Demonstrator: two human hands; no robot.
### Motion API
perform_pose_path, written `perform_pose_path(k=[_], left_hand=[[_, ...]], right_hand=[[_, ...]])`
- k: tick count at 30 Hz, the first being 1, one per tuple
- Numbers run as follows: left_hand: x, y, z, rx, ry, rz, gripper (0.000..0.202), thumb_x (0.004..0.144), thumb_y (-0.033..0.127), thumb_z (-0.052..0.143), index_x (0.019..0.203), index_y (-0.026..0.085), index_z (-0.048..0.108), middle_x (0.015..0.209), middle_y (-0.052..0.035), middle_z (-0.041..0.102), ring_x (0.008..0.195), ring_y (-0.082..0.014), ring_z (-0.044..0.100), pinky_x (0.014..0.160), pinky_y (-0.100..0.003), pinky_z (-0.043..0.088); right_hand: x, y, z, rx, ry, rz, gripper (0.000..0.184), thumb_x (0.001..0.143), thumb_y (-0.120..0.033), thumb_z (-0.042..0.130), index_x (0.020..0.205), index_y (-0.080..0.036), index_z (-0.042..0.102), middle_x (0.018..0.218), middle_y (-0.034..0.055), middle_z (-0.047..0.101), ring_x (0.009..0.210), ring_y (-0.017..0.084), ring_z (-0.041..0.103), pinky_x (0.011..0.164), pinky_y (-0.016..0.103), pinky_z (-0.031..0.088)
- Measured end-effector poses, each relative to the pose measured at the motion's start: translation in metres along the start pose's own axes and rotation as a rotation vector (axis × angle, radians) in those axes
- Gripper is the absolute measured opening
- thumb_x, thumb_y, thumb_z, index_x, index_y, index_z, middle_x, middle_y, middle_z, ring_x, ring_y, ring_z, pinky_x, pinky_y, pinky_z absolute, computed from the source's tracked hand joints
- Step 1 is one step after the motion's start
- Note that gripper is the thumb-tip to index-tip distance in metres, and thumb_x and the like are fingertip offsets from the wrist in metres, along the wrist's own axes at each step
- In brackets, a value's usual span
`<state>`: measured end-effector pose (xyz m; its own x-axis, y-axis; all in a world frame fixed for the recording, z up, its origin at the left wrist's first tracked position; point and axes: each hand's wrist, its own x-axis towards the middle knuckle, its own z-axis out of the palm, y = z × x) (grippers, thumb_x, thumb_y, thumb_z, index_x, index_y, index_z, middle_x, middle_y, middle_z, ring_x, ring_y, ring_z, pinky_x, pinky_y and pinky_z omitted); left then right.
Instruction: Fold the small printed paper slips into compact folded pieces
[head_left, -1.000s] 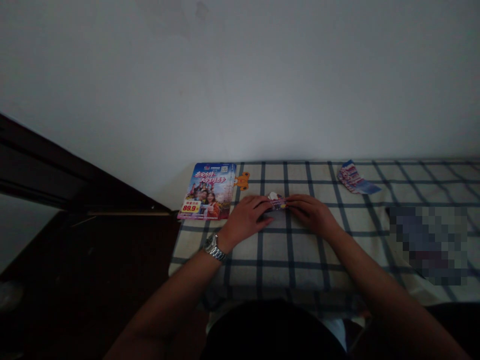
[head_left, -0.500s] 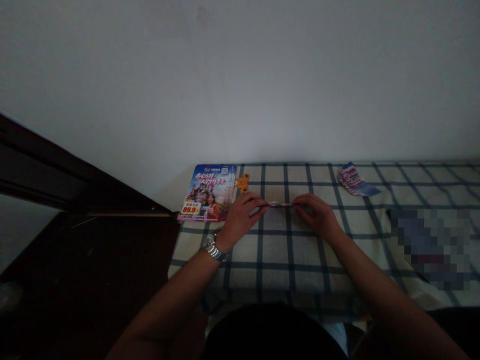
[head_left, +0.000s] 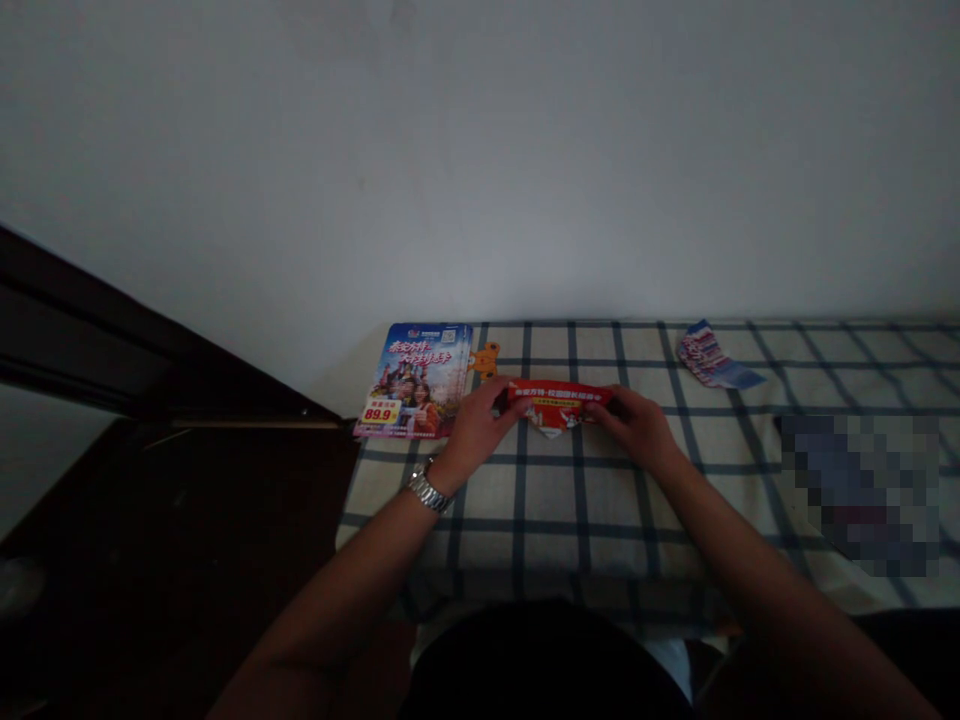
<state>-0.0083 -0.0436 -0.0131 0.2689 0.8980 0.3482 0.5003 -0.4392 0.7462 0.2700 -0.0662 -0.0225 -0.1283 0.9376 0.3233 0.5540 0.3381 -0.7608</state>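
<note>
Red folded flyer (head_left: 556, 397), pinched at its ends by the left hand (head_left: 482, 418) and right hand (head_left: 637, 425); uneven pulling could tear it; a loosened grip could let folds spring open.

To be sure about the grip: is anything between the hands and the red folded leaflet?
Nothing visible is: the left hand and the right hand hold the red folded leaflet directly, at opposite ends.

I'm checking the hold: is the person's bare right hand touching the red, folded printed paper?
Touching. The head view shows the right hand gripping the red, folded printed paper, its thumb overlapping the paper's right end.
</note>
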Motion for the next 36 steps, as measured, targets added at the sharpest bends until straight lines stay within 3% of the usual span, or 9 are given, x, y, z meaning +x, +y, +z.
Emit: perform_pose_path(k=[5, 7, 10, 16, 21, 28, 32, 36], left_hand=[[0.0, -0.002, 0.0, -0.029, -0.039, 0.021, 0.053, 0.101, 0.037, 0.066, 0.15, 0.026, 0.048, 0.114, -0.0051, 0.073, 0.097, -0.019, 0.071, 0.088, -0.035, 0.06], [0.001, -0.002, -0.002, 0.052, -0.007, 0.075, 0.056, 0.101, 0.037, 0.066, 0.152, 0.026, 0.045, 0.125, -0.0086, 0.069, 0.111, -0.0226, 0.069, 0.099, -0.042, 0.058], [0.002, 0.0, -0.007, 0.211, 0.023, 0.211, 0.04, 0.102, 0.034, 0.064, 0.141, 0.026, 0.058, 0.137, -0.01, 0.062, 0.13, -0.0263, 0.059, 0.113, -0.05, 0.05], [-0.003, 0.012, -0.006, 0.304, -0.263, 0.411, 0.032, 0.107, 0.032, 0.054, 0.137, 0.027, 0.063, 0.141, -0.0064, 0.063, 0.133, -0.0247, 0.057, 0.116, -0.048, 0.046], [-0.01, 0.019, 0.001, 0.377, -0.405, 0.452, 0.036, 0.107, 0.039, 0.054, 0.141, 0.03, 0.06, 0.145, -0.0047, 0.06, 0.137, -0.0256, 0.053, 0.114, -0.047, 0.045], [-0.011, 0.021, 0.002, 0.435, -0.412, 0.459, 0.038, 0.107, 0.043, 0.053, 0.142, 0.031, 0.06, 0.144, -0.0055, 0.061, 0.135, -0.027, 0.054, 0.111, -0.049, 0.042], [-0.012, 0.022, 0.001, 0.432, -0.421, 0.461, 0.039, 0.107, 0.045, 0.052, 0.143, 0.031, 0.059, 0.146, -0.0061, 0.06, 0.136, -0.0274, 0.053, 0.111, -0.05, 0.039], [-0.012, 0.023, 0.001, 0.437, -0.434, 0.45, 0.041, 0.108, 0.046, 0.048, 0.146, 0.032, 0.056, 0.148, -0.0065, 0.059, 0.137, -0.0274, 0.053, 0.111, -0.05, 0.037]], right_hand=[[0.0, 0.004, 0.002, -0.092, 0.039, 0.02, 0.032, 0.096, -0.052, 0.065, 0.11, -0.024, 0.073, 0.089, 0.0049, 0.078, 0.074, 0.023, 0.073, 0.065, 0.035, 0.06], [0.0, 0.006, 0.002, -0.168, 0.056, 0.006, 0.034, 0.096, -0.051, 0.064, 0.114, -0.023, 0.074, 0.092, 0.0063, 0.079, 0.075, 0.024, 0.073, 0.067, 0.037, 0.06], [0.002, 0.01, 0.002, -0.256, 0.078, -0.036, 0.035, 0.097, -0.049, 0.064, 0.118, -0.023, 0.074, 0.099, 0.0093, 0.078, 0.082, 0.027, 0.073, 0.074, 0.042, 0.061], [0.004, 0.013, 0.001, -0.307, 0.043, -0.092, 0.031, 0.099, -0.042, 0.064, 0.121, -0.022, 0.072, 0.102, 0.0104, 0.076, 0.09, 0.028, 0.071, 0.081, 0.045, 0.06], [0.005, 0.013, 0.0, -0.326, 0.023, -0.112, 0.031, 0.099, -0.039, 0.063, 0.124, -0.023, 0.072, 0.103, 0.0103, 0.074, 0.095, 0.03, 0.07, 0.085, 0.047, 0.059], [0.005, 0.014, 0.0, -0.336, 0.101, -0.108, 0.043, 0.096, -0.038, 0.066, 0.137, -0.022, 0.068, 0.112, 0.0132, 0.067, 0.102, 0.031, 0.066, 0.09, 0.05, 0.058], [0.004, 0.015, -0.002, -0.38, 0.127, -0.195, 0.037, 0.096, -0.036, 0.067, 0.131, -0.025, 0.071, 0.119, 0.0139, 0.066, 0.112, 0.034, 0.063, 0.097, 0.054, 0.055], [0.004, 0.015, -0.002, -0.359, 0.05, -0.295, 0.028, 0.097, -0.035, 0.069, 0.122, -0.024, 0.073, 0.119, 0.0126, 0.069, 0.109, 0.031, 0.064, 0.095, 0.051, 0.055]])
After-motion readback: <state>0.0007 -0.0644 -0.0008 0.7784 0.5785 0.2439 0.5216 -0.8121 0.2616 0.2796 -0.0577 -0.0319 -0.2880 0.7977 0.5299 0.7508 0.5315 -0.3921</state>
